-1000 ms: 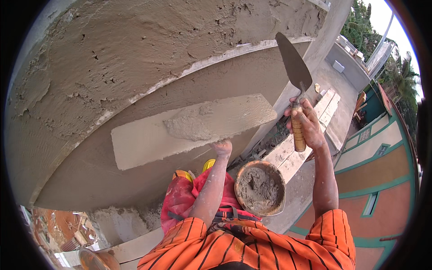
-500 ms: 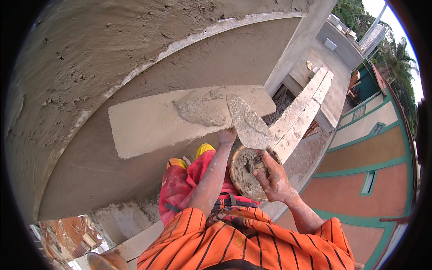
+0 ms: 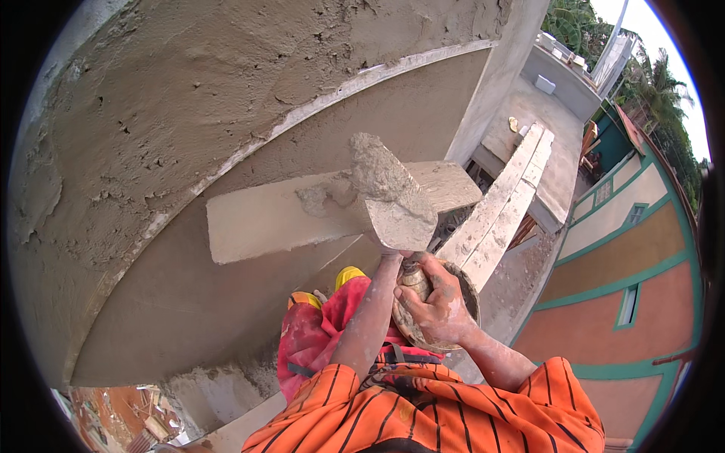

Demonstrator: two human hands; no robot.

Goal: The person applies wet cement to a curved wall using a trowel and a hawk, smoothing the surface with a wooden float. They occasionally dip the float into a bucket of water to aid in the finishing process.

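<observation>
In my right hand (image 3: pixel 441 303) is a pointed trowel (image 3: pixel 400 229), its round handle wrapped by my fingers. A thick heap of wet grey mortar (image 3: pixel 380 175) covers the far part of its blade. The blade sits over a long flat mortar board (image 3: pixel 260 225), where a smaller smear of mortar (image 3: pixel 323 198) is left. My left hand (image 3: pixel 387 250) is at the board's near edge, holding it from below; the trowel and board hide most of its fingers. Beneath my right hand is a round bucket (image 3: pixel 473 302), partly covered by that hand.
Ahead and left rises a freshly plastered wall (image 3: pixel 204 83) with a curved pale strip (image 3: pixel 332 98) across it. Long planks (image 3: pixel 495 215) run away at the right. Beyond stands a building (image 3: pixel 604 264) with green trim. My knees in red trousers (image 3: pixel 321 332) are below the board.
The trowel has scooped mortar off the board and now carries it. Its blade has swung so the tip points up and left. My right hand has moved left, close to my left wrist.
</observation>
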